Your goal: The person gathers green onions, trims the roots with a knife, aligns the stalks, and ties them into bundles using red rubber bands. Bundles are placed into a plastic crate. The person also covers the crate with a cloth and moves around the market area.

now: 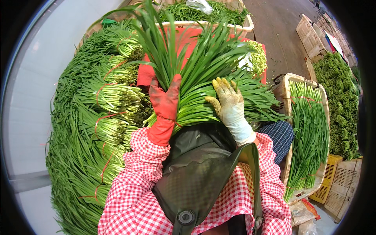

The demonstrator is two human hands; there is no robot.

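Long green garlic chives (199, 94) lie across the lap on a dark apron (188, 176), their pale stem ends toward the left. My left hand (164, 102), in a red rubber glove, has its thumb and fingers around some upright leaves that rise away from me; the grip itself is partly hidden. My right hand (227, 102), in a white glove with yellow-stained fingers, rests palm down on the leaves with its fingers spread. Near the left wrist a thin red tie (178, 124) shows by the stems.
Tied bundles of chives (111, 97) are piled along the left. Ahead, a red surface (188, 38) bears pale trimmings (258, 58), beside a crate (248, 25) of loose greens. On the right are a crate (289, 117) of tied chives, curly greens (336, 102) and a yellow crate (326, 176).
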